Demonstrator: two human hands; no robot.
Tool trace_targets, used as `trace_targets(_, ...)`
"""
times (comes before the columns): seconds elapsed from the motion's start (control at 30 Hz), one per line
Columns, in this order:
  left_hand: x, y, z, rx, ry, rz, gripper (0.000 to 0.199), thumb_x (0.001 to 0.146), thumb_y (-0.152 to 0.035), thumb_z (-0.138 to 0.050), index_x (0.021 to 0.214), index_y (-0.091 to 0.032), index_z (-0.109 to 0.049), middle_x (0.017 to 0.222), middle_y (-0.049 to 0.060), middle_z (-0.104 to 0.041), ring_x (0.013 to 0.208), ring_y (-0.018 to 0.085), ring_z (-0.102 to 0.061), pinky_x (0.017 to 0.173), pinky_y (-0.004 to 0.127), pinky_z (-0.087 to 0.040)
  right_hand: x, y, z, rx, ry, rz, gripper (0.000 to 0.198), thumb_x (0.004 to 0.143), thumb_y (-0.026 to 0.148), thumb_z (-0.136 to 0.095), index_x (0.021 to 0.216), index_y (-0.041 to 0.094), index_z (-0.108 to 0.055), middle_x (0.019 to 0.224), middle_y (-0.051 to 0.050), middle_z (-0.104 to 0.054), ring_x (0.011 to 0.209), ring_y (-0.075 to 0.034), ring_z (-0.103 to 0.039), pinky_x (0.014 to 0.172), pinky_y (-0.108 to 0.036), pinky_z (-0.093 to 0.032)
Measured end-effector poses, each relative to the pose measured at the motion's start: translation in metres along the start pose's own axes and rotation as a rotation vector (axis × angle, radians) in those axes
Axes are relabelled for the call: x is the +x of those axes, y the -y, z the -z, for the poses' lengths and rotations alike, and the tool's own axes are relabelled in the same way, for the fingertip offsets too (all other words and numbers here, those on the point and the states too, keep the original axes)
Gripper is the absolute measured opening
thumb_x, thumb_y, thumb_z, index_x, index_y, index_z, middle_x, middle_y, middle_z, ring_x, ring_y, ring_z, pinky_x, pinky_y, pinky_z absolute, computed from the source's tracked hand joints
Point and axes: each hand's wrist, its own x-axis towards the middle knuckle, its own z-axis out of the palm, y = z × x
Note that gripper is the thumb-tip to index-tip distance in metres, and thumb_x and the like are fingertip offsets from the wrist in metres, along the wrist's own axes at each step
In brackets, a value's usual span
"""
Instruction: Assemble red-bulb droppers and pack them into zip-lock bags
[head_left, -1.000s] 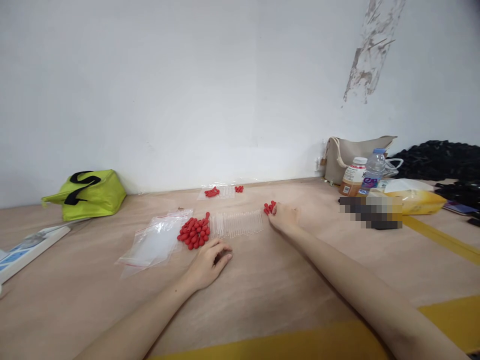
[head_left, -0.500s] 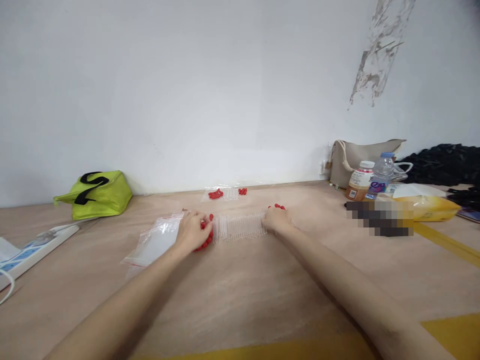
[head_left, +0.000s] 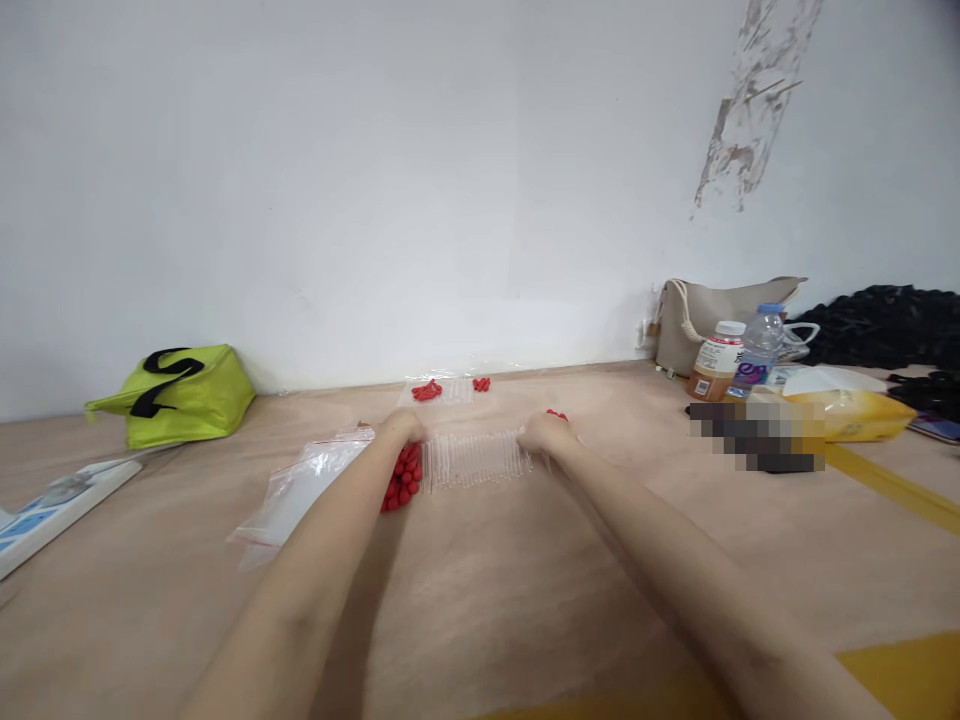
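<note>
A pale wall (head_left: 375, 180) is met by a brown table (head_left: 480, 600).
The wall is marked at upper right by a ragged, peeled patch (head_left: 742, 145), and a faint vertical line (head_left: 516, 200) is seen near its middle. The table is crossed at right by a yellow strip (head_left: 900, 490); everything is softly lit.

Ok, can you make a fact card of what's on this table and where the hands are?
Left hand: by the pile of small, rounded red pieces; grip unclear
Right hand: at the right end of the row of thin, clear sticks; grip unclear
Left of pile: flat, clear plastic bags
Far left: lime-green fabric bag
Right: plastic bottle with white cap
</note>
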Motion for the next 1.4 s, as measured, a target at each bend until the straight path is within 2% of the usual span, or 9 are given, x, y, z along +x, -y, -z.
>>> trace_targets(0.13, -0.022, 0.002, 0.008, -0.165, -0.200, -0.199, 0.025, 0.086, -0.024, -0.043, 0.107, -0.016, -0.054, 0.102, 0.008, -0.059, 0.099, 0.022, -0.054, 0.081, 0.031, -0.042, -0.013, -0.009, 0.014, 0.045, -0.067, 0.104, 0.023, 0.073, 0.028, -0.046, 0.078, 0.013, -0.062, 0.085, -0.014, -0.063, 0.079, -0.023, -0.058, 0.062, -0.028, -0.038)
trace_targets(0.23, -0.059, 0.007, -0.001, -0.295, -0.269, -0.368, 0.029, 0.089, -0.027, -0.033, 0.110, -0.020, -0.052, 0.101, 0.004, -0.061, 0.093, 0.016, -0.057, 0.077, 0.024, -0.043, -0.032, -0.021, 0.019, 0.106, -0.149, 0.213, 0.022, 0.079, 0.026, -0.038, 0.078, 0.014, -0.057, 0.082, -0.010, -0.063, 0.076, -0.018, -0.057, 0.062, -0.024, -0.036)
trace_targets(0.3, -0.089, 0.013, -0.015, -0.385, -0.247, -0.449, 0.029, 0.088, -0.030, -0.033, 0.107, -0.019, -0.052, 0.089, 0.002, -0.063, 0.079, 0.013, -0.060, 0.066, 0.022, -0.045, -0.047, -0.029, 0.014, 0.200, -0.239, 0.342, 0.019, 0.082, 0.023, -0.036, 0.083, 0.015, -0.053, 0.082, -0.008, -0.062, 0.073, -0.015, -0.055, 0.062, -0.022, -0.035)
trace_targets(0.37, -0.115, 0.019, -0.034, -0.698, -0.152, -0.533, 0.024, 0.080, -0.034, -0.049, 0.094, -0.015, -0.054, 0.079, 0.003, -0.063, 0.068, 0.014, -0.059, 0.058, 0.022, -0.044, -0.061, -0.034, 0.004, 0.308, -0.304, 0.524, 0.016, 0.084, 0.023, -0.036, 0.087, 0.016, -0.049, 0.080, -0.005, -0.060, 0.070, -0.013, -0.054, 0.062, -0.022, -0.036)
trace_targets(0.5, -0.142, 0.028, -0.068, -0.918, -0.063, -0.519, 0.024, 0.071, -0.035, -0.061, 0.075, -0.016, -0.048, 0.061, -0.002, -0.056, 0.054, 0.011, -0.055, 0.049, 0.019, -0.039, -0.085, -0.031, -0.024, 0.407, -0.369, 0.768, 0.018, 0.085, 0.023, -0.037, 0.096, 0.017, -0.051, 0.086, -0.005, -0.062, 0.079, -0.014, -0.054, 0.071, -0.025, -0.037)
trace_targets(0.6, -0.145, 0.030, -0.080, -0.914, -0.128, -0.534, 0.025, 0.073, -0.033, -0.061, 0.088, -0.016, -0.049, 0.068, -0.002, -0.057, 0.057, 0.011, -0.056, 0.053, 0.022, -0.042, -0.096, -0.024, -0.043, 0.422, -0.432, 0.835, 0.022, 0.086, 0.022, -0.038, 0.099, 0.018, -0.055, 0.091, -0.006, -0.063, 0.084, -0.015, -0.055, 0.078, -0.029, -0.034)
trace_targets(0.73, -0.145, 0.031, -0.080, -0.711, -0.190, -0.645, 0.022, 0.078, -0.030, -0.056, 0.095, -0.017, -0.058, 0.083, 0.004, -0.062, 0.075, 0.016, -0.057, 0.067, 0.028, -0.045, -0.104, -0.020, -0.056, 0.379, -0.447, 0.919, 0.022, 0.086, 0.022, -0.038, 0.097, 0.019, -0.057, 0.088, -0.005, -0.065, 0.077, -0.013, -0.056, 0.077, -0.030, -0.031)
trace_targets(0.83, -0.147, 0.030, -0.077, -0.606, -0.220, -0.691, 0.019, 0.079, -0.030, -0.054, 0.091, -0.018, -0.063, 0.086, 0.005, -0.063, 0.078, 0.017, -0.056, 0.070, 0.029, -0.044, -0.107, -0.020, -0.056, 0.342, -0.455, 0.951, 0.022, 0.086, 0.022, -0.038, 0.095, 0.019, -0.058, 0.086, -0.005, -0.065, 0.077, -0.013, -0.056, 0.077, -0.030, -0.030)
trace_targets(1.4, -0.158, 0.028, -0.071, -0.575, -0.201, -0.833, 0.018, 0.084, -0.027, -0.049, 0.084, -0.019, -0.065, 0.080, 0.003, -0.060, 0.074, 0.015, -0.055, 0.067, 0.026, -0.044, -0.103, -0.024, -0.047, 0.270, -0.364, 1.042, 0.020, 0.085, 0.022, -0.044, 0.093, 0.026, -0.062, 0.079, 0.001, -0.064, 0.069, -0.010, -0.053, 0.074, -0.029, -0.026)
